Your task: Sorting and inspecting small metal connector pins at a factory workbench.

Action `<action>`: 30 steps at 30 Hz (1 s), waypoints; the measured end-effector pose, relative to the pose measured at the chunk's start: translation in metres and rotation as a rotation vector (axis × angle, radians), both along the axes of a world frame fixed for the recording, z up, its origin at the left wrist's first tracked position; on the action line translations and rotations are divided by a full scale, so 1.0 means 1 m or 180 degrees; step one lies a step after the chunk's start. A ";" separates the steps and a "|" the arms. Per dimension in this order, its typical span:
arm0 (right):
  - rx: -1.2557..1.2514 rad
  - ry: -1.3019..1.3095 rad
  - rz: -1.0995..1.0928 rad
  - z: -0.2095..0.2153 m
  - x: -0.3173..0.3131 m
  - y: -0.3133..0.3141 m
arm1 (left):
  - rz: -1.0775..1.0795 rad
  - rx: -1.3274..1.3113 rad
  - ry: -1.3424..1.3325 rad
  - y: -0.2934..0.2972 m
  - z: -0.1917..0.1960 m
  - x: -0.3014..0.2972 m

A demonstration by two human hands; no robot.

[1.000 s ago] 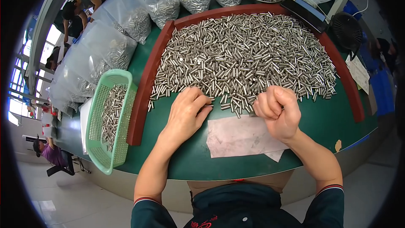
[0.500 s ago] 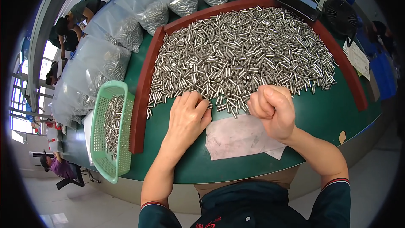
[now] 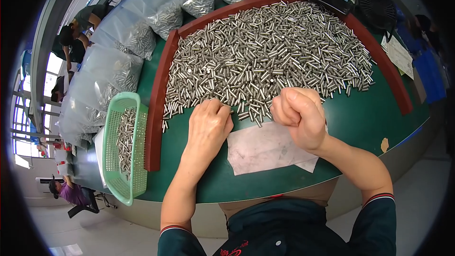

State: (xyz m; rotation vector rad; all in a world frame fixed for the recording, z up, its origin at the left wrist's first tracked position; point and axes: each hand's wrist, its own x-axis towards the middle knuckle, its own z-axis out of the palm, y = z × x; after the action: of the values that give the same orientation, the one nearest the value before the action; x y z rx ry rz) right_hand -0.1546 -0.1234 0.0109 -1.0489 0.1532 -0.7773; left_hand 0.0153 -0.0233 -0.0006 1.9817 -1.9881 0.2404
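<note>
Clear bulging bags (image 3: 118,73) beside green basket (image 3: 124,147)

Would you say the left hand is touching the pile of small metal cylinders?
Touching. The head view shows the left hand flat on the table, its fingertips lying on the near edge of the metal cylinders.

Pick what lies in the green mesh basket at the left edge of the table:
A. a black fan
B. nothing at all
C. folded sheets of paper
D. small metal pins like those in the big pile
D: the green mesh basket holds a streak of small metal pins, the same shiny cylinders as the big pile that the left hand touches.
</note>
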 end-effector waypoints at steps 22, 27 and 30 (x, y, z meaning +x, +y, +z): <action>0.0038 -0.0036 0.0057 0.002 0.001 0.007 | -0.0612 0.0235 0.0363 0.019 0.008 -0.030; 0.0091 -0.0023 0.0154 -0.001 0.004 0.014 | -0.0585 0.0575 0.0779 0.021 0.019 -0.031; 0.0294 -0.0083 0.0270 -0.005 0.006 0.015 | -0.0511 0.0511 0.1056 0.021 0.018 -0.032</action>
State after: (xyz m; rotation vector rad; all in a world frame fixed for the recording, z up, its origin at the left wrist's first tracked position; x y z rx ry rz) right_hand -0.1482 -0.1081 0.0062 -0.9515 0.1205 -0.7004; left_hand -0.0172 -0.0024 0.0179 1.7974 -1.9810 -0.2766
